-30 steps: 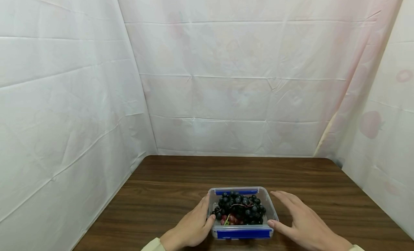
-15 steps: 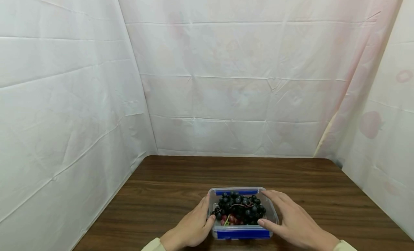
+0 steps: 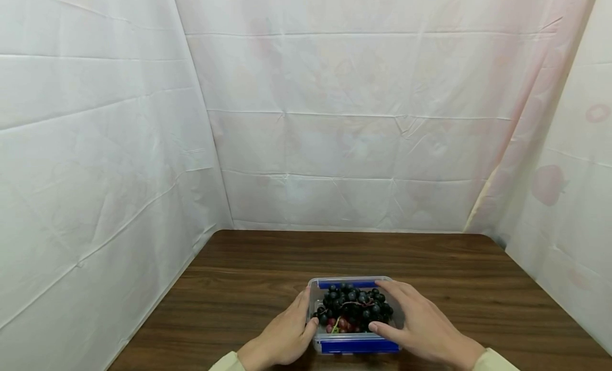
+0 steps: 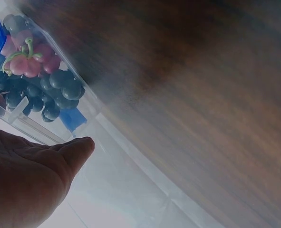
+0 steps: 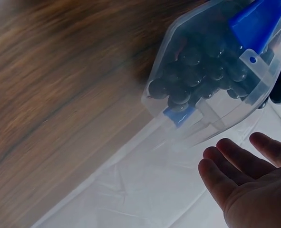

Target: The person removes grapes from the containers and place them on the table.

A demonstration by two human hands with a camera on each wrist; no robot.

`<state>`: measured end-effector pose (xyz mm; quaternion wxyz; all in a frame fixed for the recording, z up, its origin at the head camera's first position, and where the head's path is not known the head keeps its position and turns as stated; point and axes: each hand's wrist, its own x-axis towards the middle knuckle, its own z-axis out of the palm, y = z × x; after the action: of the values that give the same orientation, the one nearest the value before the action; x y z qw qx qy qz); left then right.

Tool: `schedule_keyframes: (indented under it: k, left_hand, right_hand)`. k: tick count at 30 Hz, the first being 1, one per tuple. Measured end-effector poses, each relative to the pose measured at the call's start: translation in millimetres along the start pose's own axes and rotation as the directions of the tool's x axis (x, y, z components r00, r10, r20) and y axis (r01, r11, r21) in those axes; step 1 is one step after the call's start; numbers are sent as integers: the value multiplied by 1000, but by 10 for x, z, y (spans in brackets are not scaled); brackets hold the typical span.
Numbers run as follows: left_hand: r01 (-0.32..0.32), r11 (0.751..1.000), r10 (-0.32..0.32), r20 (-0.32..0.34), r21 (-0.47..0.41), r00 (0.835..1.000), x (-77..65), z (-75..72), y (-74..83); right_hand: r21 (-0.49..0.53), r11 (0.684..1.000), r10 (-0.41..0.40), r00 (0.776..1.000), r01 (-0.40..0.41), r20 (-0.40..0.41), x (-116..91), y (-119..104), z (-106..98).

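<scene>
A clear plastic food container [image 3: 315, 339] with blue clips stands near the front of the table. Inside lies a bunch of dark grapes [image 3: 362, 307], with a few reddish ones and a green stem [image 3: 336, 324] toward the near side. My left hand [image 3: 285, 331] rests along the container's left wall, fingers extended, thumb at the near-left corner. Over the right part of the container reaches my right hand [image 3: 421, 320], fingers spread and relaxed, thumb above the near rim. In the right wrist view its fingertips [image 5: 210, 153] show apart from the container wall [image 5: 211, 126].
The brown wood-grain table [image 3: 268, 254] extends beyond and to both sides of the container. White cloth sheets [image 3: 344, 148] hang behind the table and on its left and right.
My right hand has moved left, from beside the container's right wall to over its right part. The left hand and the container have stayed in place.
</scene>
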<state>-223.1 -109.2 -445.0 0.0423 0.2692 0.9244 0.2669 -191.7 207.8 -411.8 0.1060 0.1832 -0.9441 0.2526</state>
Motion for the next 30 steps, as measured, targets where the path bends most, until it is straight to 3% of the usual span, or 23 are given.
schedule_keyframes:
  k: [30]
  left_hand:
    - [11, 1000, -11, 1, 2, 1000, -16, -12, 18]
  right_hand:
    - [7, 1000, -24, 999, 24, -39, 168, -198, 204]
